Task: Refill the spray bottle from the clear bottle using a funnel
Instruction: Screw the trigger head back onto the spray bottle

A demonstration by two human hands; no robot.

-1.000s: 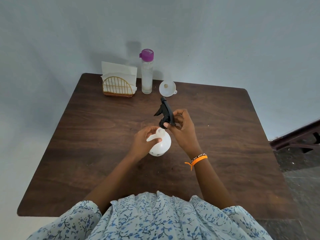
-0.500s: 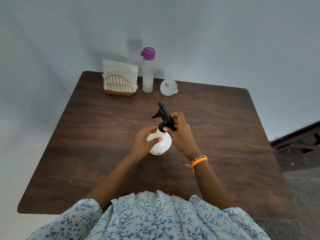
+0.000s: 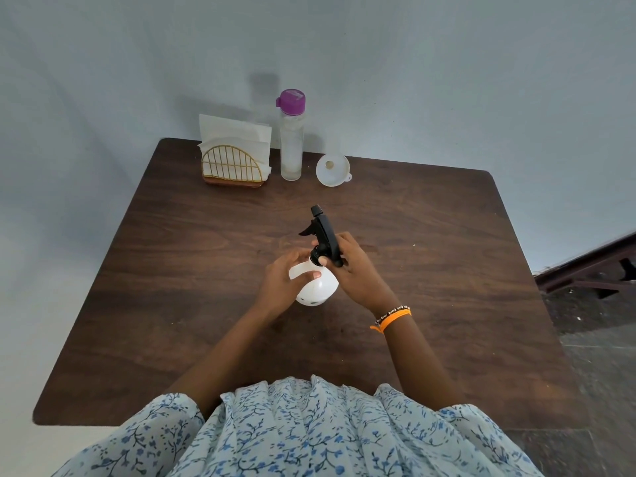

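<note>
A round white spray bottle [image 3: 318, 289] stands at the middle of the dark wooden table [image 3: 172, 304]. My left hand [image 3: 285, 280] grips its upper body and neck. My right hand [image 3: 354, 270] holds the black trigger head [image 3: 325, 235], which sits on the bottle's neck with its nozzle pointing away from me. At the table's far edge stands the clear bottle [image 3: 291, 146] with a purple cap, shut. A white funnel [image 3: 332, 169] lies just right of it, wide mouth facing me.
A gold wire napkin holder [image 3: 234, 163] with white napkins stands at the far left, beside the clear bottle. A grey wall rises behind the table. Dark furniture [image 3: 592, 270] and dark floor lie to the right.
The trigger head was lifted and tilted above the bottle's neck a second ago; it now sits lower, on the neck. My right hand came down with it. My left hand kept its grip.
</note>
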